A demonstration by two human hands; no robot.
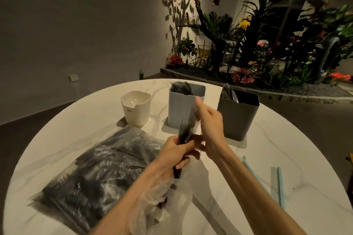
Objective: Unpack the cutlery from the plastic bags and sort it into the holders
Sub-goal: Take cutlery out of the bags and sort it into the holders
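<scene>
Above the table, left hand (176, 151) grips forks (185, 129) (black); right hand (209, 120) seemingly pinches wrapping.

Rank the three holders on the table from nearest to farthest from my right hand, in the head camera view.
From the right hand:
1. Light grey holder, middle, just behind the thumb.
2. Dark grey holder, right.
3. Cream holder, left.
</scene>
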